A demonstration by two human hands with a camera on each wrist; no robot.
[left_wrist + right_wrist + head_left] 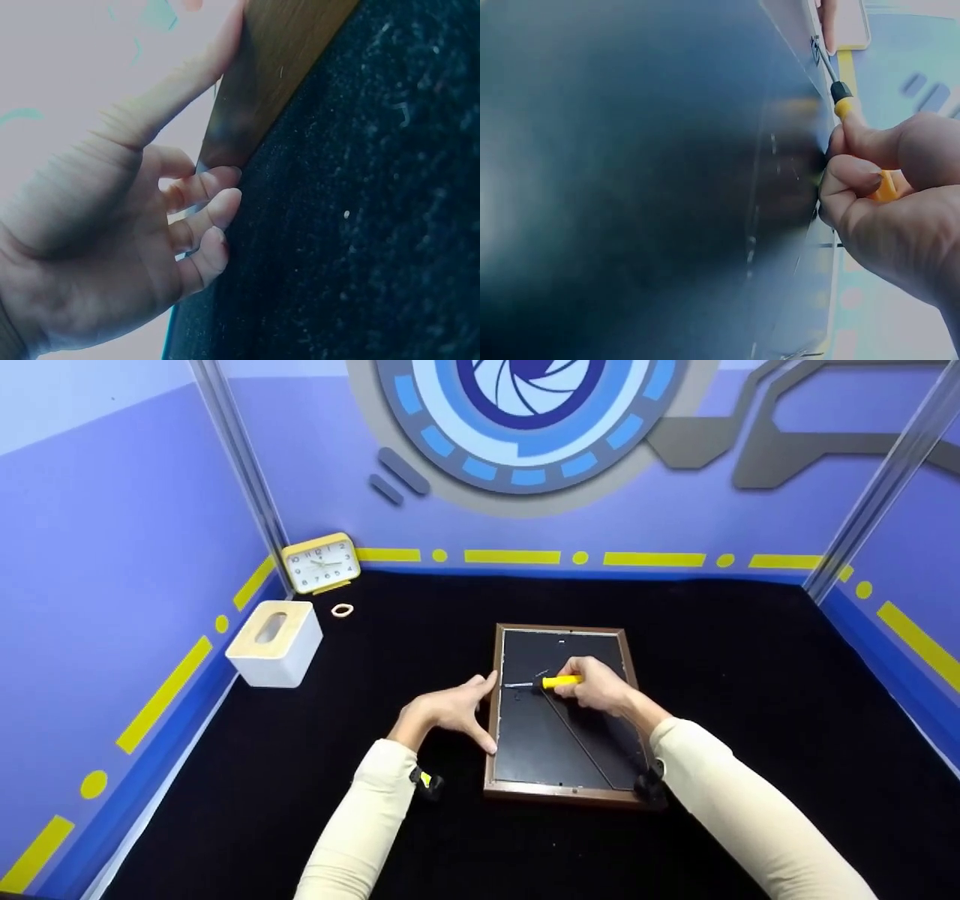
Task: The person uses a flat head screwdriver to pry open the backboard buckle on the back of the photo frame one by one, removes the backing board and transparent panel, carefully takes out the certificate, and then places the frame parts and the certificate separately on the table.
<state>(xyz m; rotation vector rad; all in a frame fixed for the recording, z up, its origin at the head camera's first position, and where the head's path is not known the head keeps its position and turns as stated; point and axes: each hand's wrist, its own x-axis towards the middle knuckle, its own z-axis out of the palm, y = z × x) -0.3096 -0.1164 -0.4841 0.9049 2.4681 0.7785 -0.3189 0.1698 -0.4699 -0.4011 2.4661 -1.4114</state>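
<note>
2 hands work the face-down picture frame (pixel 564 712): the left hand (pixel 450 712), fingers spread, braces its edge while the right hand (pixel 600 686) pinches a yellow screwdriver (pixel 541 683) (tip at a backing clip), likely prying next.

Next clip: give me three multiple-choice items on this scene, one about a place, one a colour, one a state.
1. Where does the yellow alarm clock stand?
A. far left corner
B. on the frame
C. near right edge

2. What colour is the screwdriver handle?
A. red
B. yellow
C. green

3. How does the brown wooden picture frame lie?
A. standing upright
B. face up
C. back side up

Answers: 1 A, it stands behind the white tissue box. 2 B, yellow shows in the right hand grip. 3 C, its black backing board faces up while the left hand touches its left edge.
</note>
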